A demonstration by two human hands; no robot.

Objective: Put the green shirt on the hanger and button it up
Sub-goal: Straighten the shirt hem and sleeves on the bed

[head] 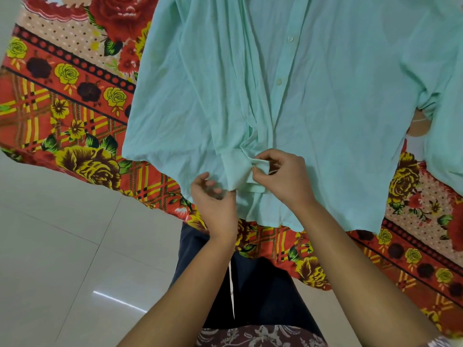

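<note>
Green shirt [313, 108] is lying spread front-up across a floral bedspread [75, 96]. The right grip [283, 179] is pinching its lower placket fold, while the left grip [215, 199] is curling just beside, touching cloth, its hold unclear.

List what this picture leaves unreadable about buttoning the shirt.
1. The hanger: none shows in the head view; the collar end of the green shirt is cut off by the top edge.
2. Any button at the lower placket: hidden by the right hand, which pinches folded cloth there.
3. The grip of the left hand: its curled fingers hide whether it holds cloth.
4. The sleeve: runs off the right edge.
</note>
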